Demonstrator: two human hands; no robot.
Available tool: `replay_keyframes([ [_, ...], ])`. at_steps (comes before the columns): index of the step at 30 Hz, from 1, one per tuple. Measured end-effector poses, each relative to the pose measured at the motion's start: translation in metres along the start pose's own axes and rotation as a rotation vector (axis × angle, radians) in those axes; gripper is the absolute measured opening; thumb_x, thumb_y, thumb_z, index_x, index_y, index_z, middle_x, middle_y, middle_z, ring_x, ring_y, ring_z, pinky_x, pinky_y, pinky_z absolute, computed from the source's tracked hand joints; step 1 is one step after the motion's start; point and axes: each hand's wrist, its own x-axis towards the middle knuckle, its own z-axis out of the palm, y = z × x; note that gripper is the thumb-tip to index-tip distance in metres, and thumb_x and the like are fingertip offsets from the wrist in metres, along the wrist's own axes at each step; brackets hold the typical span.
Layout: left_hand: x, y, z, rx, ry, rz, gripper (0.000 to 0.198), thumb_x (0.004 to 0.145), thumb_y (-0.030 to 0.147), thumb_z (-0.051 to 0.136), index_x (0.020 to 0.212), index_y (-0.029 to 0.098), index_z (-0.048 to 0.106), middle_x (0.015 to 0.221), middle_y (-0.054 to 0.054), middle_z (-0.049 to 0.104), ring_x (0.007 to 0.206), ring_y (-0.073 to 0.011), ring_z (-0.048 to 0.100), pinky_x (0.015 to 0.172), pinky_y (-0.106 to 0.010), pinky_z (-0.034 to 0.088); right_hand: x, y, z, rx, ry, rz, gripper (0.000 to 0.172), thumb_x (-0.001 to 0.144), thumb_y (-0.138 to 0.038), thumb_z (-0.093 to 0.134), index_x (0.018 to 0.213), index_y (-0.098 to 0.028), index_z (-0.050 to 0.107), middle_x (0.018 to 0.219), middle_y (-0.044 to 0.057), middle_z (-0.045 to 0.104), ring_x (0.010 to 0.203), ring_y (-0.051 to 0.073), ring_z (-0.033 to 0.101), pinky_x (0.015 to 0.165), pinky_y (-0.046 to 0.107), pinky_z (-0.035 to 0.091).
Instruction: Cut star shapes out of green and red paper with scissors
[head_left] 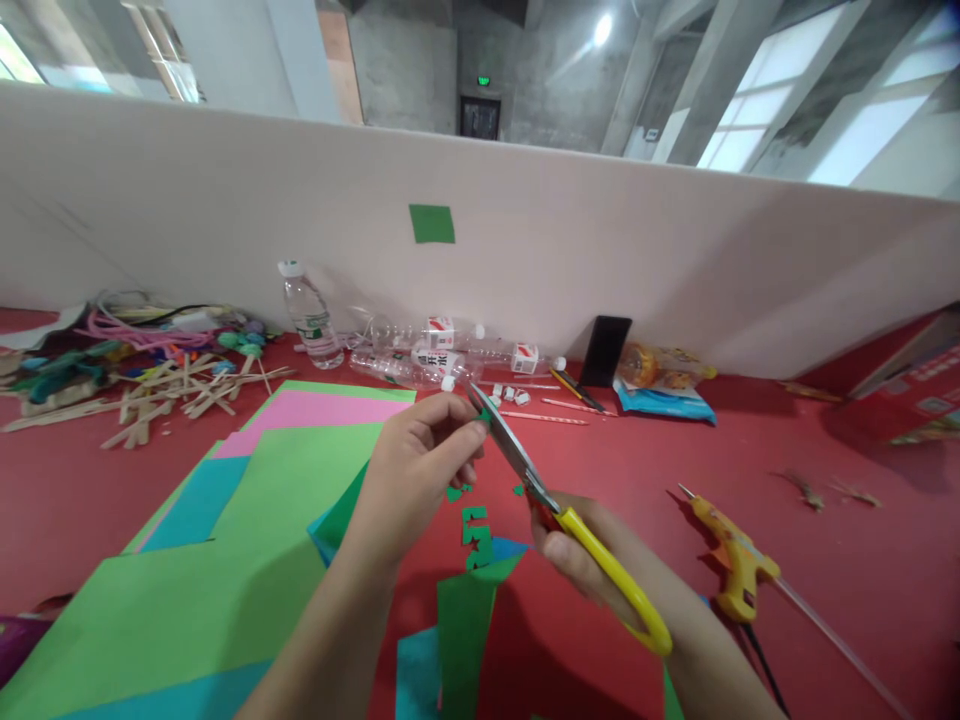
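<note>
My left hand (pixel 431 465) pinches a tiny piece of green paper (pixel 486 413) between thumb and fingertips. In my right hand (pixel 592 555) is a pair of scissors (pixel 607 575) with yellow handles. Their blades point up and to the left, and the tips meet the green piece; whether the blades are parted is hard to tell. Below my hands, green paper scraps with star-shaped cut-outs (pixel 476 540) lie on the red table (pixel 577 640). A folded dark green sheet (pixel 465 635) is nearer to me, over a blue one (pixel 417 665).
Large green sheets (pixel 300 510) cover the left side. Wooden sticks (pixel 187 395) are piled at far left. Plastic bottles (pixel 315 320) and a black phone (pixel 604 350) stand along the white partition (pixel 525 250). A yellow glue gun (pixel 735 560) lies at right, with a cord.
</note>
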Motion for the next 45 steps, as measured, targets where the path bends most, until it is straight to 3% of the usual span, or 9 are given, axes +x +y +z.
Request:
replay_keyframes([
  [24,0.001,-0.002,-0.005,-0.026,-0.055,0.023,0.017,0.080,0.024,0.067,0.066,0.019,0.059,0.054,0.007,0.055,0.046,-0.0060,0.053,0.046,-0.017,0.044,-0.003,-0.003,0.009,-0.034,0.062,0.077,0.069,0.088,-0.091,0.045,0.074,-0.024,0.040,0.061,-0.006,0.037,0.053,0.011,0.031,0.047,0.026,0.020],
  [45,0.001,-0.001,-0.008,-0.116,-0.063,0.023,0.013,0.078,0.021,0.069,0.067,0.019,0.064,0.054,0.007,0.058,0.046,-0.0059,0.055,0.045,-0.016,0.045,0.002,-0.007,0.003,-0.049,0.038,-0.008,0.071,0.087,-0.093,0.042,0.069,-0.024,0.034,0.063,-0.007,0.030,0.056,0.011,0.024,0.050,0.027,0.020],
])
